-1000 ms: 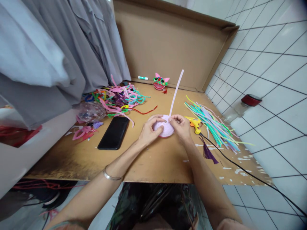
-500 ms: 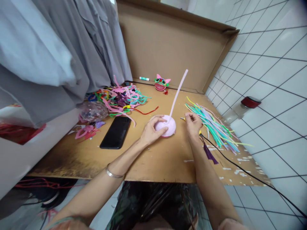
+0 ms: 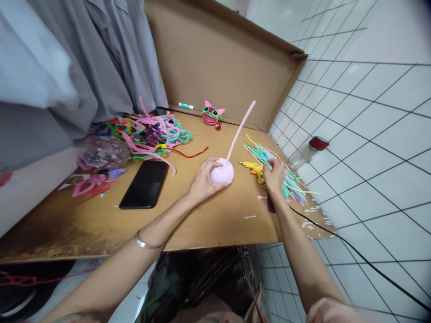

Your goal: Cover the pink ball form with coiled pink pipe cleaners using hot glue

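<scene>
My left hand (image 3: 203, 181) grips a round lilac piece (image 3: 222, 173) made of coiled strands, thumb in front and fingers behind. From the top of this piece a long pale pink strip (image 3: 240, 128) sticks up, leaning right. Over the bundle of coloured strips (image 3: 292, 185) is my right hand (image 3: 274, 175), its fingertips pinched together; whether a strip is between them is too small to tell. Just left of that hand lies a yellow glue gun (image 3: 254, 169), its metal tip pointing left. A dark purple tassel (image 3: 271, 204) is partly hidden under the right wrist.
A black phone (image 3: 144, 184) lies left of my left hand, below a tangled heap of strips (image 3: 151, 130). A cat-faced figure (image 3: 211, 114) and a marker (image 3: 186, 106) are at the back. A black cable (image 3: 357, 253) runs off right; a red-lidded jar (image 3: 311, 149) stands by the tiles.
The view has swung right. My right hand has moved off the glue gun, which now shows on the table, to the strips. My left hand still holds the lilac piece.
</scene>
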`<state>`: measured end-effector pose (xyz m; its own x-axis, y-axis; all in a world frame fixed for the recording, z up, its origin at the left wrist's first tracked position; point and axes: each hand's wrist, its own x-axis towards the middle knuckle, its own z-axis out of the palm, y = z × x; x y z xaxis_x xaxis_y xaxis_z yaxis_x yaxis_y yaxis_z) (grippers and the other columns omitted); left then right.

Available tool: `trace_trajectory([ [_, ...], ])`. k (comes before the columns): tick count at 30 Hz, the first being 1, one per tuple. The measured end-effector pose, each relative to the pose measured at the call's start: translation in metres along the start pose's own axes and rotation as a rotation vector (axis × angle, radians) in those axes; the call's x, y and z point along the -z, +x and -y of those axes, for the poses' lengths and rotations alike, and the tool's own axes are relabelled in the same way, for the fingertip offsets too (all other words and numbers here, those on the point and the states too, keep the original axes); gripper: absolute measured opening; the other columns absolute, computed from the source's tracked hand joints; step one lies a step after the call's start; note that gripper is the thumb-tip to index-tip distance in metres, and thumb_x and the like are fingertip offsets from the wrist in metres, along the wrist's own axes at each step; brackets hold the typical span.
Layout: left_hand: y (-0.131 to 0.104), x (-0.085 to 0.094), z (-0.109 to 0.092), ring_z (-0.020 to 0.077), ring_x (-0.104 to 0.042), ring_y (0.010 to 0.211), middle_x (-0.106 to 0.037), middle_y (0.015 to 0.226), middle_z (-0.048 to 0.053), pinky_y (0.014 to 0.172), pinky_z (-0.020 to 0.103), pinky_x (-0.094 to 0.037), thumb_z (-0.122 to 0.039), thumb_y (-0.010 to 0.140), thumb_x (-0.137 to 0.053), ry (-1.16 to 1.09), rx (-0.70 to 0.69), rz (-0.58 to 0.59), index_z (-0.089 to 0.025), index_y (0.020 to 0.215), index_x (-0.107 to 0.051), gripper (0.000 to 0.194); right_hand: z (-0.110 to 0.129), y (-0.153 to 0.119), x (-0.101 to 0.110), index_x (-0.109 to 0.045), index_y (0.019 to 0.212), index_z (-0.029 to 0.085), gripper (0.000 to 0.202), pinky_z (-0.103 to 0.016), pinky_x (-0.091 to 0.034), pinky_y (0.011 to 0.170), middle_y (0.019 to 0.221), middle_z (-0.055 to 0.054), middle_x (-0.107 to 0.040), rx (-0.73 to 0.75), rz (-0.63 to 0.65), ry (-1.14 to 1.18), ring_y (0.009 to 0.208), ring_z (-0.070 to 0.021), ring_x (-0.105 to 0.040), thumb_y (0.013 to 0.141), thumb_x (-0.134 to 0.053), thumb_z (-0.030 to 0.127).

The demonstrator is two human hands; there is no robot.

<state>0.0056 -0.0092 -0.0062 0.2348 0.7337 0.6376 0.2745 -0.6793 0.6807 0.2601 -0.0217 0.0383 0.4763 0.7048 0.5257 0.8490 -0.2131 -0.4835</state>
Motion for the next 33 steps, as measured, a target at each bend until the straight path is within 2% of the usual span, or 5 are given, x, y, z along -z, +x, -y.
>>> trace_trajectory([
  [5,0.001,-0.002,0.001,0.0283,-0.059,0.12,-0.06,0.127,0.012,0.103,0.047,-0.047,-0.027,0.063,-0.081,-0.052,0.01,-0.013,-0.02,0.105,-0.054,0.051,0.006,0.0,-0.003,-0.072,0.105,0.008,0.051,-0.044,-0.045,0.091,0.114,-0.026,-0.068,-0.055,0.391,-0.499,0.109,-0.0351,-0.064,0.092,-0.047,0.05],
  [10,0.001,0.0,0.003,0.029,-0.059,0.122,-0.061,0.128,0.012,0.104,0.048,-0.046,-0.022,0.059,-0.081,-0.104,0.038,-0.002,-0.02,0.105,-0.055,0.052,0.007,0.001,-0.021,-0.069,0.113,0.007,0.066,-0.044,-0.047,0.093,0.117,-0.025,-0.068,-0.134,0.449,-0.569,0.113,-0.036,-0.064,0.086,-0.051,0.064],
  [17,0.002,0.006,0.01,0.0296,-0.057,0.125,-0.058,0.133,0.015,0.107,0.049,-0.043,-0.02,0.06,-0.081,-0.184,0.045,0.038,-0.018,0.106,-0.056,0.053,0.007,0.0,-0.035,-0.068,0.113,0.009,0.053,-0.043,-0.049,0.09,0.118,-0.024,-0.068,-0.213,0.329,-0.431,0.116,-0.038,-0.062,0.078,-0.064,0.048],
  [25,0.002,0.004,0.016,0.0298,-0.055,0.128,-0.056,0.135,0.015,0.108,0.049,-0.043,-0.021,0.06,-0.082,-0.259,0.057,0.064,-0.019,0.108,-0.055,0.055,0.017,-0.006,-0.029,-0.055,0.125,0.009,0.053,-0.043,-0.048,0.089,0.113,-0.022,-0.07,-0.262,0.177,-0.264,0.107,-0.0355,-0.067,0.082,-0.055,0.041],
  [33,0.002,0.007,0.013,0.0301,-0.054,0.129,-0.055,0.136,0.016,0.109,0.049,-0.041,-0.025,0.063,-0.081,-0.257,0.076,0.085,-0.019,0.111,-0.054,0.056,0.026,-0.021,-0.024,-0.061,0.104,0.015,0.042,-0.038,-0.046,0.075,0.096,-0.015,-0.072,-0.084,-0.085,0.038,0.086,-0.0316,-0.066,0.072,-0.057,0.041],
])
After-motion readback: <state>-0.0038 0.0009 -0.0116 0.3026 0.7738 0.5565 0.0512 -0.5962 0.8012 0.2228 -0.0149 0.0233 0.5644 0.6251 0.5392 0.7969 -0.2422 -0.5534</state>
